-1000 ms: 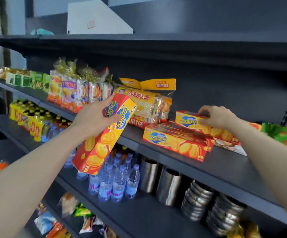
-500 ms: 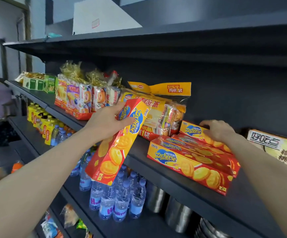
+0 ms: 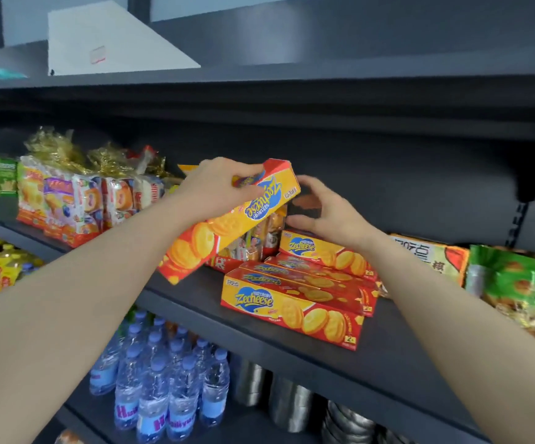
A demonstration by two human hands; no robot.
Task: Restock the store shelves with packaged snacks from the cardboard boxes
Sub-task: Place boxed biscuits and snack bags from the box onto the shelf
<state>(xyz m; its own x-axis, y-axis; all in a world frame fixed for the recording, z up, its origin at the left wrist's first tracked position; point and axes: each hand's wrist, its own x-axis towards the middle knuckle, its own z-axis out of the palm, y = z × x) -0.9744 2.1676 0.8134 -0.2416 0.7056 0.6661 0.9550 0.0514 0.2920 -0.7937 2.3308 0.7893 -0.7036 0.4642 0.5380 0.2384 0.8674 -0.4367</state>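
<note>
— Head view: where's the box?

— My left hand pinches the Zecheese box, its long axis tilted up-right, above the shelf. Right hand, fingers spread, nearer the stacked Zecheese boxes.

— Changed?

— Box raised; right hand lifted off the stack.

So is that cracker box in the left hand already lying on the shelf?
No, the left hand holds the cracker box tilted above the shelf.

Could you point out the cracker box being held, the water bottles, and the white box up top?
Cracker box (image 3: 227,222): head view, on its yellow front.
Water bottles (image 3: 160,389): head view, on a front bottle's body.
White box (image 3: 112,49): head view, on its front face.
</note>
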